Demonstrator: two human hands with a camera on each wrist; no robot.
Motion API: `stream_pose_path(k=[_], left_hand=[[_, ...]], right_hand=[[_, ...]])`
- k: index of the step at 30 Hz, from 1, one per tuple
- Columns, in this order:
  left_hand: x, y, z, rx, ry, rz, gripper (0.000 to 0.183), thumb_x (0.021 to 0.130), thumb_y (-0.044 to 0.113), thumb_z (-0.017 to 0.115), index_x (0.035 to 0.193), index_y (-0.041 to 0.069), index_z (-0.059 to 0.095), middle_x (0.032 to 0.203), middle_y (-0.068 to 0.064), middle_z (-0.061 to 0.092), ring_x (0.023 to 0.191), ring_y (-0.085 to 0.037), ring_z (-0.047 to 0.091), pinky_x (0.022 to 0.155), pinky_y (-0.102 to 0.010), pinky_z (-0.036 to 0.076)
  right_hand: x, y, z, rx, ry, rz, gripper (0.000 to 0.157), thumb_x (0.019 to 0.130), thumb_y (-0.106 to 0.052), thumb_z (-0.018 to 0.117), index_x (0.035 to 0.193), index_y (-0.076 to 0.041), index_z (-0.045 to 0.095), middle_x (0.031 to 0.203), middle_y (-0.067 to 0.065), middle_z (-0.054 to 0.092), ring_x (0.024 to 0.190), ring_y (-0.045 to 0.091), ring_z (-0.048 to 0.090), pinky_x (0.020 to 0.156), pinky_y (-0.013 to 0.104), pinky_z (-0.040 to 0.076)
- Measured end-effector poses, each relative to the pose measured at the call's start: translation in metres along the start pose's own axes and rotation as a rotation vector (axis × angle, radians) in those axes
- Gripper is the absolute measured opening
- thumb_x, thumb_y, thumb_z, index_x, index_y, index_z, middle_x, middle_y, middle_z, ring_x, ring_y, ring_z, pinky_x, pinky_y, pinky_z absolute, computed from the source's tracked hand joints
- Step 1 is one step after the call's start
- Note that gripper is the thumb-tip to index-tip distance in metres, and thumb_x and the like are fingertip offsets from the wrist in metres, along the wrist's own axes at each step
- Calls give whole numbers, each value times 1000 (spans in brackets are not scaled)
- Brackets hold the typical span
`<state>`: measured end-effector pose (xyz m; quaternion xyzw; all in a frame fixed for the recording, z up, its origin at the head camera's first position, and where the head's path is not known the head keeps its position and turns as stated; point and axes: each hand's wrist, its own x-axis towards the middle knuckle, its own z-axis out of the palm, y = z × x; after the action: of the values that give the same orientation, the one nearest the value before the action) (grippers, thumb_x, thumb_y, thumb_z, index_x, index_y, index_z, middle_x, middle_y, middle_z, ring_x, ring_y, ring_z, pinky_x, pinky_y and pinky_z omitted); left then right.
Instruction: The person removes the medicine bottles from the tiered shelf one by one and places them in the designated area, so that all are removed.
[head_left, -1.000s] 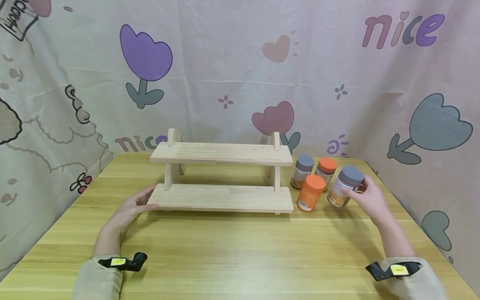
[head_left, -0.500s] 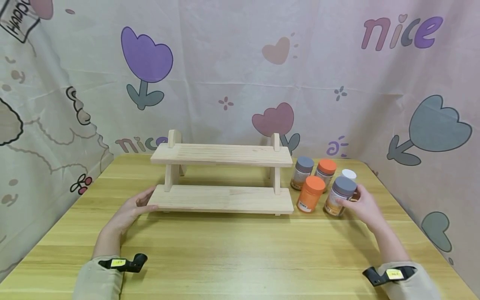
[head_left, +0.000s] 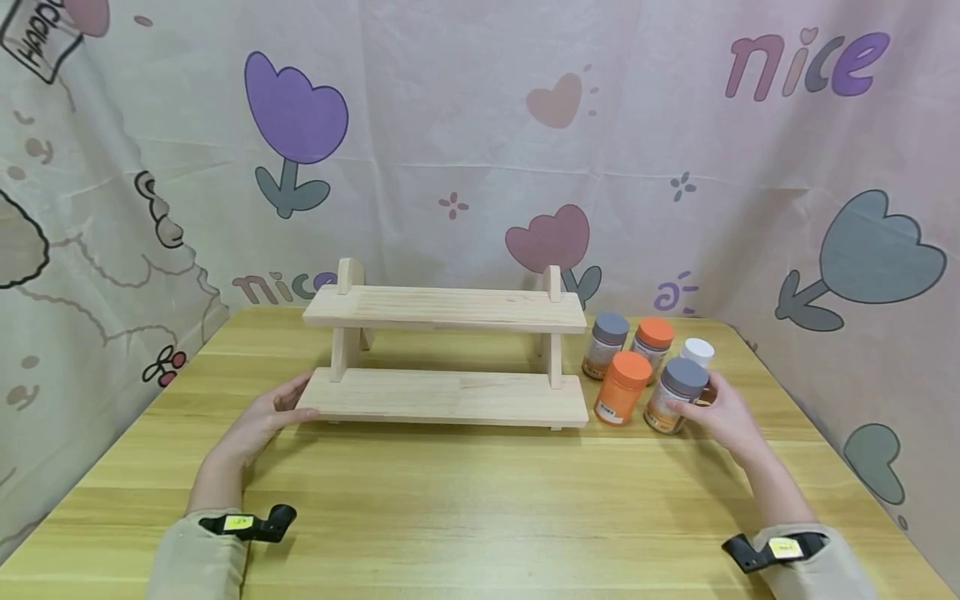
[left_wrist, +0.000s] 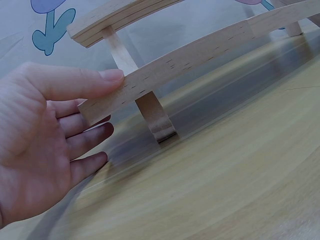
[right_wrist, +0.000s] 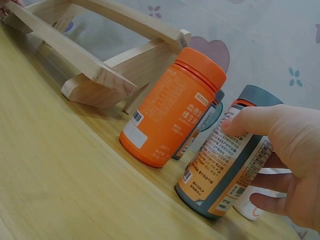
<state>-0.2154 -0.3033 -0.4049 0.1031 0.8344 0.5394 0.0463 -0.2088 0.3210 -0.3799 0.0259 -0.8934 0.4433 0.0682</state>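
A two-tier wooden display shelf [head_left: 457, 396] stands on the table. My left hand [head_left: 258, 427] holds the left end of its lower board; in the left wrist view the thumb [left_wrist: 111, 76] lies on the board's front edge, with fingers behind and below. On the right, my right hand [head_left: 723, 419] grips a grey-capped supplement bottle [head_left: 667, 408] with an orange-and-white label, thumb on the near side. The bottle is upright at the table. Just left of it stands an orange bottle [right_wrist: 167, 117] with an orange lid.
Behind these stand another grey-capped bottle [head_left: 604, 350], an orange-capped bottle [head_left: 654, 337] and a white-capped bottle [head_left: 697, 350], partly hidden. A printed cloth [head_left: 450, 125] hangs behind the wooden table [head_left: 450, 508].
My right hand has brought the grey-capped bottle left and toward me, beside the orange bottle, uncovering the white-capped one behind. My left hand has stayed on the shelf.
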Motion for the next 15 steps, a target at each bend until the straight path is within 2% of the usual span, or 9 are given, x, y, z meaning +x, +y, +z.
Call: stream_pose_path(k=[8,12,13,15], left_hand=[[1,2,0,-31,-3,-6,79,89,17,62,147,-3,12,151,-25,9,136,-43,9,106,-58,12],[2,2,0,-39,-10,3,77,90,15,61,147,-2,12,151,-25,9,136,-43,10,105,-57,12],[2,2,0,-37,-11,4,77,90,15,61,147,-2,12,151,-24,9,136,-43,10,106,-55,13],[1,2,0,-34,-14,6,76,90,15,60,147,-2,12,151,-24,9,136,-42,11,109,-38,19]], right_hand=[[0,-1,-5,24,-51,23,79,86,-20,66,140,11,19,133,37,34,120,51,35,95,62,31],[-1,-3,-7,29,-59,24,78,86,-19,66,140,12,18,132,37,34,119,51,34,95,62,31],[-2,-3,-7,30,-60,25,78,86,-19,66,140,12,19,132,37,34,119,51,34,95,62,31],[-3,-4,-7,30,-62,28,78,86,-19,66,140,13,19,131,37,34,119,51,35,95,62,31]])
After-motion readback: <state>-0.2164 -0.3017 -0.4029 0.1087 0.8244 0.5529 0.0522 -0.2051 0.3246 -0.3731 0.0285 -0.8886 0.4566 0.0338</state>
